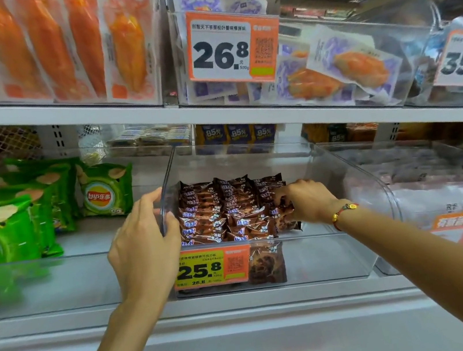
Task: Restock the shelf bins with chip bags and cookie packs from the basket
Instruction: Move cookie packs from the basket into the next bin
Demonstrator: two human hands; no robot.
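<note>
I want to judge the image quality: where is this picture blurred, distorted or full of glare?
Head view: the centre is sharp, with the cookie packs and the 25.8 tag readable; the orange packs at top left are blurred; the shelf edge bends from the wide lens; the clear bin shows soft glare.

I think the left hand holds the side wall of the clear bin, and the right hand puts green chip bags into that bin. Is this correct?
Not quite. The head view shows the left hand gripping the side wall of the clear bin, as you say, but the right hand is on brown cookie packs, not green chip bags. The green chip bags sit in the next section on the left.
</note>
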